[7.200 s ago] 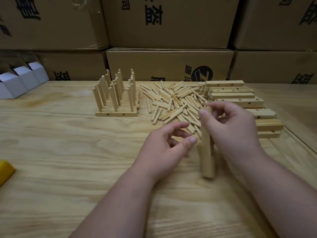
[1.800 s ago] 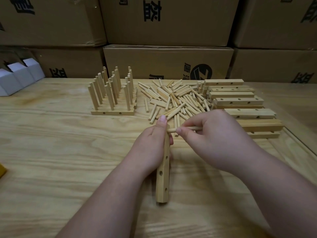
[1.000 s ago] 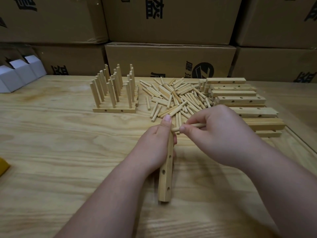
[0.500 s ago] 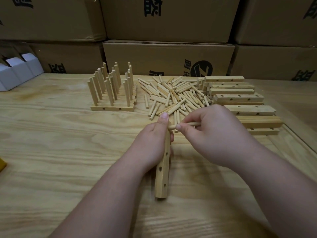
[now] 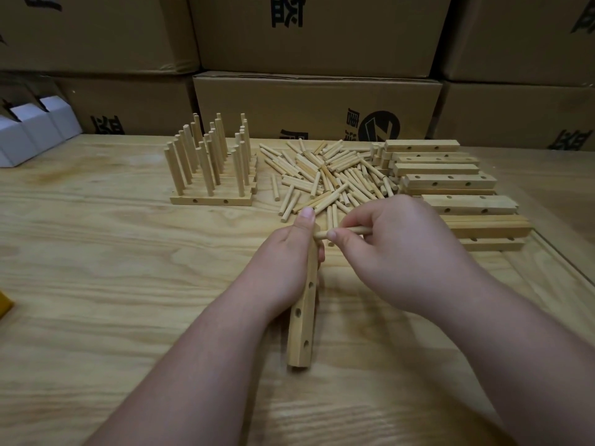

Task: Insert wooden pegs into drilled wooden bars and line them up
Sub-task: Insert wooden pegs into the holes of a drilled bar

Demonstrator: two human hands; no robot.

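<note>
My left hand (image 5: 283, 262) grips a drilled wooden bar (image 5: 302, 323) that lies lengthwise on the table, its holes facing right. My right hand (image 5: 399, 249) pinches a wooden peg (image 5: 352, 231) held sideways, its tip against the far end of the bar beside my left index finger. A loose pile of pegs (image 5: 328, 175) lies just beyond my hands. Several finished bars with upright pegs (image 5: 211, 169) stand in a row at the back left. A stack of empty drilled bars (image 5: 450, 185) sits at the back right.
Cardboard boxes (image 5: 315, 104) wall off the back of the wooden table (image 5: 96, 268). White folded cartons (image 5: 29, 130) stand at the far left, and a yellow object (image 5: 4, 305) pokes in at the left edge. A seam in the tabletop runs at the right (image 5: 553, 252).
Over the last second my hands hardly move; the peg stays pressed sideways at the bar's far end. Earlier my right hand held the bar upright, then my left laid it down.
</note>
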